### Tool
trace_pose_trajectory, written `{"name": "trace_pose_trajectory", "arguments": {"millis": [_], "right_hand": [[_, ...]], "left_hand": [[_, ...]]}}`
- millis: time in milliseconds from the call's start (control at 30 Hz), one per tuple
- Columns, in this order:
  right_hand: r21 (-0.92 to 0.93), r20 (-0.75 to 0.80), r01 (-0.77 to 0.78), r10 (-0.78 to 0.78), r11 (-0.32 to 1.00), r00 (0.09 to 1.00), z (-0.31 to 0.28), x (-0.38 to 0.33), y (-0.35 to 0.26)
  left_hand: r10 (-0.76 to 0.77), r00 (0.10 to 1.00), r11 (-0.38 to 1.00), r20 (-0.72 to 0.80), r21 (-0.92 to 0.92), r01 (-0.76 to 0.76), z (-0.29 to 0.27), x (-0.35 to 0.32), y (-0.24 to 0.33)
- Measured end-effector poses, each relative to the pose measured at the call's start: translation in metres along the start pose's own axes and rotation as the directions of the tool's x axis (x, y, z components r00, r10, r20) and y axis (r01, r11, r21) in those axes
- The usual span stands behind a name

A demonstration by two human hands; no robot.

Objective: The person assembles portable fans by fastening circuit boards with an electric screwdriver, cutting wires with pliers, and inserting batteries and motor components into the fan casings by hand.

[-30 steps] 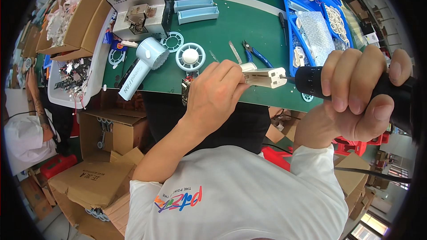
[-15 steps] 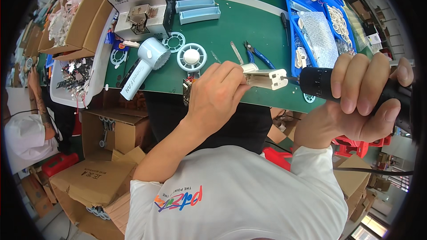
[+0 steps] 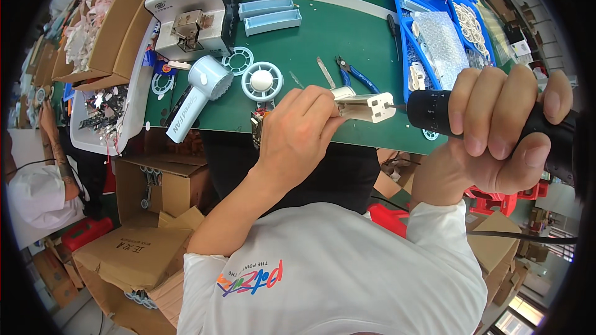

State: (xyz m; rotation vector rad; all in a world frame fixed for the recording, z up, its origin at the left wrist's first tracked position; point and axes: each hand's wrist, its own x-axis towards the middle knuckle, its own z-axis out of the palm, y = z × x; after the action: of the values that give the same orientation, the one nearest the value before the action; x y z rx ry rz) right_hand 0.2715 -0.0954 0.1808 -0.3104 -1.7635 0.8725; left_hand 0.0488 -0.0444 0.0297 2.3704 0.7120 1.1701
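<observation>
Head view: from here I see little change over the last second, so I judge the same step is in hand.
Handle point(image 3: 369, 109): white, above the table's point(image 3: 335, 31) near edge.
Left hand point(image 3: 297, 125): closed around the handle.
Right hand point(image 3: 503, 127): wrapped round the driver point(image 3: 429, 111), its bit point(image 3: 400, 107) aimed at the handle's end (contact I can't confirm).
Hidden: handle's other end, behind the left hand; driver's rear, lost in the dark rim.
</observation>
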Motion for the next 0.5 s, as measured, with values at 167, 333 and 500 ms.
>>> {"name": "trace_pose_trajectory", "arguments": {"millis": [167,333,500], "right_hand": [[0.017,-0.016,0.008,-0.008,1.000,1.000,-0.0003,-0.0014,0.0005],[0.018,-0.113,0.023,-0.021,1.000,0.993,0.0085,-0.0021,-0.0080],[0.047,-0.017,-0.008,0.009,0.999,1.000,0.0000,-0.0007,-0.0058]], "left_hand": [[-0.007,1.000,1.000,-0.008,0.011,0.007,0.0004,-0.0008,0.0017],[-0.011,1.000,1.000,-0.008,-0.004,0.011,-0.0004,-0.0006,0.0026],[-0.030,1.000,1.000,0.001,0.000,0.030,-0.0010,-0.0020,0.0036]]}}
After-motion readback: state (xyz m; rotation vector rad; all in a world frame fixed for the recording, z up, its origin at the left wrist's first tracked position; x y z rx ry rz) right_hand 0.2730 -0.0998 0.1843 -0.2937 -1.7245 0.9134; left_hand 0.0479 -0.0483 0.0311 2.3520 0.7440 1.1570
